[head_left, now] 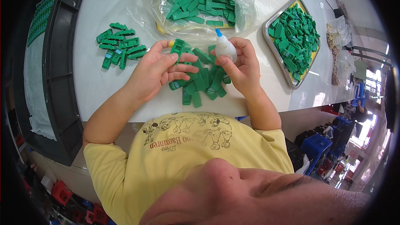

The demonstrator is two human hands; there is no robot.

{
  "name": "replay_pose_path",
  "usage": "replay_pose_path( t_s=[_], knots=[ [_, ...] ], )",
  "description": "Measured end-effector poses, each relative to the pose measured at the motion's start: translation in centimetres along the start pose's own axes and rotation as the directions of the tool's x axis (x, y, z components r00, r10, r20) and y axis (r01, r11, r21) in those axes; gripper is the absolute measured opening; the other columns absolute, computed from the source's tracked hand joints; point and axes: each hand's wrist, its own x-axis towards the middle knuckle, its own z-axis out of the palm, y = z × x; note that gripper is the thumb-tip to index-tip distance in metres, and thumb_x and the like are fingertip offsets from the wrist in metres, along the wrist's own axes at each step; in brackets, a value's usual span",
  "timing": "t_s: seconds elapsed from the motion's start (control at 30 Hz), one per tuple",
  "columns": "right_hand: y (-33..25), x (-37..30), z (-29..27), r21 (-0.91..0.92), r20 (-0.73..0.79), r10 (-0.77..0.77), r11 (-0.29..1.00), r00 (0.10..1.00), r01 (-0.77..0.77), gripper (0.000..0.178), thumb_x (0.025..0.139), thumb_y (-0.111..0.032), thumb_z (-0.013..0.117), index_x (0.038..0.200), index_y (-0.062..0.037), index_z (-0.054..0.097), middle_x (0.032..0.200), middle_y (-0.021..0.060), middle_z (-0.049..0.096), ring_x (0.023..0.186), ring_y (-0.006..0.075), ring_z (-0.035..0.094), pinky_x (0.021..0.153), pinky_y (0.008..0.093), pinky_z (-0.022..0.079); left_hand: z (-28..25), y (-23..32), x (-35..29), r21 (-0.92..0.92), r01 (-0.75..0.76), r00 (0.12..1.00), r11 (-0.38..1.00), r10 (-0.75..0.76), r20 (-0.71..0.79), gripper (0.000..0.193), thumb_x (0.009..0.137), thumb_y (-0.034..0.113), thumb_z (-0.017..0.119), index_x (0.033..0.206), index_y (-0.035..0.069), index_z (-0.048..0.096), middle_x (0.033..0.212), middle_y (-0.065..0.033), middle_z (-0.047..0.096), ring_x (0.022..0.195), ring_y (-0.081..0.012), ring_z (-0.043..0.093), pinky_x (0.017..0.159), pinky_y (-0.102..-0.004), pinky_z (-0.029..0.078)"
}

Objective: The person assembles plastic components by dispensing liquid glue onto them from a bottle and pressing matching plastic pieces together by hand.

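Observation:
My left hand (152, 73) pinches a small green plastic part (178, 46) between thumb and index finger, its recessed face showing. A bit of yellow covers that index fingertip, and the other fingers are spread. My right hand (246, 64) is wrapped round a white squeeze bottle (226, 50), its blue-tipped nozzle pointing up. The nozzle is apart from the part. Below and between both hands lies a loose pile of green parts (200, 79) on the white table (96, 93). Further left is a smaller group of green parts (130, 42), some with bluish patches.
Beyond my hands, a clear plastic bag (246, 6) holds many flat green pieces. A metal tray (278, 62) heaped with green parts stands at the right. Along the left side is a dark grey rack (58, 75), with rows of green parts at its far end.

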Motion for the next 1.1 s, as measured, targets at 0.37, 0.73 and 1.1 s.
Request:
replay_pose_path(
  t_s=[0.37, 0.73, 1.1],
  knots=[
    [-0.4, -0.1, 0.4, 0.032, -0.096, -0.021, 0.999, 0.995, 0.024, 0.035, 0.082, -0.015, 0.059, 0.106, 0.0, 0.038, 0.09, 0.0101, 0.056, 0.079, 0.0125, 0.055, 0.068, 0.0226, 0.043, -0.8, -0.4, 0.3, -0.052, -0.044, 0.996, 0.998, 0.048, 0.073, 0.032, 0.088, 0.01, 0.04, 0.118, -0.002, 0.04, 0.106, -0.0125, 0.055, 0.073, -0.0072, 0.046, 0.063, -0.0216, 0.04],
    [-0.8, -0.5, -0.3, 0.039, -0.097, -0.047, 0.998, 0.994, 0.051, 0.029, 0.081, -0.01, 0.059, 0.104, 0.0008, 0.045, 0.091, 0.0066, 0.055, 0.077, 0.0094, 0.051, 0.066, 0.0217, 0.043, -0.7, -0.8, 0.5, -0.023, -0.074, 0.996, 0.997, 0.075, 0.051, 0.031, 0.09, 0.014, 0.042, 0.116, -0.003, 0.042, 0.104, -0.0121, 0.056, 0.082, -0.0102, 0.053, 0.072, -0.0225, 0.044],
    [-0.7, -0.3, -0.5, -0.352, -0.124, -0.248, 0.916, 0.961, 0.191, 0.027, 0.074, -0.011, 0.066, 0.094, -0.0002, 0.051, 0.078, 0.0086, 0.061, 0.066, 0.0125, 0.059, 0.058, 0.0233, 0.046, -0.7, -1.4, 1.0, 0.01, -0.063, 0.996, 0.998, 0.062, 0.063, 0.028, 0.089, 0.011, 0.044, 0.114, -0.001, 0.046, 0.103, -0.0081, 0.056, 0.082, -0.0111, 0.052, 0.073, -0.0232, 0.044]
  ],
)
